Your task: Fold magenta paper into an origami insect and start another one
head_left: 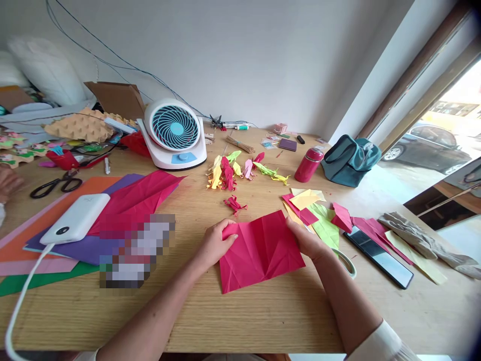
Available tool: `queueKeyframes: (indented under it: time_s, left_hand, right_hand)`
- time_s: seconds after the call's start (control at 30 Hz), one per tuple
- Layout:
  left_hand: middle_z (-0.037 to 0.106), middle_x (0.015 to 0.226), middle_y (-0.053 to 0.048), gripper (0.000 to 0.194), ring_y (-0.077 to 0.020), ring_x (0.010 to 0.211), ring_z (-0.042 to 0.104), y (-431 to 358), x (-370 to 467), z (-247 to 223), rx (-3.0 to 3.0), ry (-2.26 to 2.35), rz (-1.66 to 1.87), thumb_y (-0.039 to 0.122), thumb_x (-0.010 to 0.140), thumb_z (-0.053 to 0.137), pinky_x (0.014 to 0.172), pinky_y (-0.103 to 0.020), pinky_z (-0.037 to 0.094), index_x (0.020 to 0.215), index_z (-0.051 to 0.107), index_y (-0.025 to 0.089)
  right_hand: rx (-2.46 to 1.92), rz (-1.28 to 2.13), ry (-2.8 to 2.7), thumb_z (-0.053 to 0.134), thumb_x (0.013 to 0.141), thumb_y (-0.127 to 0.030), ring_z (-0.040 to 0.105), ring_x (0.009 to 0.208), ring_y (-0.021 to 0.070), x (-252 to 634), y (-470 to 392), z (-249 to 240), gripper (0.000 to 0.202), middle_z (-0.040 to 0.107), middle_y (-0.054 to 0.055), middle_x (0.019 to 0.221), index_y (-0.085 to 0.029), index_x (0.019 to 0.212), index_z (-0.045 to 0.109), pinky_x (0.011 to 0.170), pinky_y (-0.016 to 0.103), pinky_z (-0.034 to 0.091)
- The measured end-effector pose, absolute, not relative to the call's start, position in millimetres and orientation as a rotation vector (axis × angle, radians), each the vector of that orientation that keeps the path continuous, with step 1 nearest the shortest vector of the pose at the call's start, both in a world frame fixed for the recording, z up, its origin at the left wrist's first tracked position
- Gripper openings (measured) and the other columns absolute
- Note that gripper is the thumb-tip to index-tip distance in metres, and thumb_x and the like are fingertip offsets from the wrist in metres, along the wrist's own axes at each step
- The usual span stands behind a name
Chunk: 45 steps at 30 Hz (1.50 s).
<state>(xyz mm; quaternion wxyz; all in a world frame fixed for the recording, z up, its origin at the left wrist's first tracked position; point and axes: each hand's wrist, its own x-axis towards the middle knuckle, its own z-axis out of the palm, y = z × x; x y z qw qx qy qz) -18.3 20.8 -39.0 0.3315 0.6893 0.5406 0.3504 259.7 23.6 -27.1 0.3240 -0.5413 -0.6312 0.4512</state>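
Note:
A creased red sheet of paper [261, 250] is held between my two hands above the wooden table [240, 321]. My left hand [220, 242] pinches its upper left corner, thumb on top. At the upper right edge my right hand [303, 238] grips the sheet, its fingers partly hidden behind the paper. Just beyond the sheet lies a small red folded paper figure [235, 204]. Farther back is a cluster of folded figures [227, 173] in yellow, red, green and pink.
Coloured sheets [124, 200], a white power bank [77, 218] and scissors [56, 186] lie left. A fan [176, 130] and red bottle [308, 164] stand behind. Paper pieces [326, 225], a phone [379, 255] and gloves [424, 240] lie right. Another person's hand [8, 183] shows far left.

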Motion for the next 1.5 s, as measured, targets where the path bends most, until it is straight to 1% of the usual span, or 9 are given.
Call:
queueKeyframes:
  time_s: [0.1,0.2,0.43,0.67,0.83,0.97,1.2,1.37,1.5]
  left_hand:
    - [0.073,0.114,-0.005,0.026,-0.0212,0.106,0.068,18,-14,-40,1.83,1.417,0.962,0.016,0.082,0.063,0.098,-0.035,0.049,0.107,0.061,0.022]
    - [0.07,0.118,-0.008,0.026,-0.0212,0.112,0.065,17,-9,-44,1.959,1.365,1.065,0.017,0.086,0.061,0.102,-0.037,0.048,0.112,0.059,0.021]
    - [0.07,0.12,-0.011,0.028,-0.0233,0.115,0.063,21,-6,-54,2.266,1.341,1.007,0.031,0.101,0.045,0.101,-0.039,0.048,0.118,0.063,0.019]
    - [0.068,0.125,-0.01,0.027,-0.0243,0.123,0.06,37,0,-56,2.368,1.374,0.878,0.027,0.099,0.048,0.106,-0.041,0.044,0.117,0.068,0.02]
    - [0.066,0.128,-0.01,0.024,-0.0252,0.126,0.057,52,7,-58,2.389,1.437,0.865,0.026,0.097,0.052,0.109,-0.044,0.041,0.112,0.069,0.02]
    - [0.066,0.128,-0.012,0.022,-0.0273,0.129,0.055,51,4,-59,2.372,1.43,0.915,0.023,0.095,0.053,0.111,-0.047,0.039,0.112,0.068,0.018]
    - [0.072,0.113,-0.009,0.027,-0.0196,0.106,0.067,35,-5,-49,2.32,1.304,0.901,0.028,0.101,0.043,0.093,-0.032,0.052,0.118,0.062,0.019]
    - [0.073,0.108,-0.009,0.024,-0.0222,0.101,0.068,26,-1,-39,2.341,1.294,0.786,0.03,0.1,0.045,0.089,-0.033,0.051,0.109,0.064,0.02]
    - [0.071,0.098,-0.007,0.018,-0.0213,0.093,0.067,22,1,-37,2.348,1.341,0.699,0.029,0.099,0.046,0.082,-0.031,0.049,0.096,0.062,0.021]
  right_hand:
    - [-1.478,1.445,-1.57,0.07,0.081,-0.056,0.074,0.09,0.0288,257,22,-21,0.038,0.078,0.007,0.095,-0.025,0.102,0.071,0.076,0.04,0.062]
    - [-1.53,1.62,-1.497,0.078,0.076,-0.047,0.074,0.086,0.027,255,23,-14,0.03,0.078,0.005,0.097,-0.024,0.094,0.071,0.071,0.036,0.062]
    - [-1.64,1.485,-1.646,0.081,0.072,-0.047,0.073,0.08,0.0254,273,31,-13,0.031,0.079,0.006,0.09,-0.022,0.089,0.074,0.063,0.032,0.059]
    - [-1.523,1.493,-1.753,0.076,0.076,-0.044,0.074,0.085,0.0264,269,31,-17,0.031,0.078,0.004,0.092,-0.023,0.1,0.074,0.069,0.036,0.061]
    - [-1.535,1.444,-1.769,0.077,0.075,-0.04,0.073,0.078,0.0249,265,29,-13,0.022,0.078,0.003,0.085,-0.023,0.089,0.075,0.064,0.033,0.059]
    - [-1.546,1.501,-1.722,0.077,0.077,-0.044,0.074,0.082,0.0248,264,28,-9,0.026,0.079,0.003,0.091,-0.023,0.092,0.074,0.066,0.032,0.059]
    - [-1.494,1.561,-1.565,0.08,0.073,-0.046,0.074,0.083,0.0262,256,19,3,0.031,0.079,0.005,0.093,-0.023,0.093,0.074,0.066,0.032,0.059]
    - [-1.426,1.596,-1.525,0.08,0.072,-0.049,0.074,0.086,0.0273,247,17,0,0.038,0.078,0.006,0.101,-0.022,0.097,0.072,0.07,0.034,0.061]
    - [-1.376,1.552,-1.543,0.079,0.072,-0.05,0.074,0.087,0.0289,241,19,-12,0.039,0.078,0.006,0.095,-0.02,0.095,0.07,0.072,0.036,0.061]
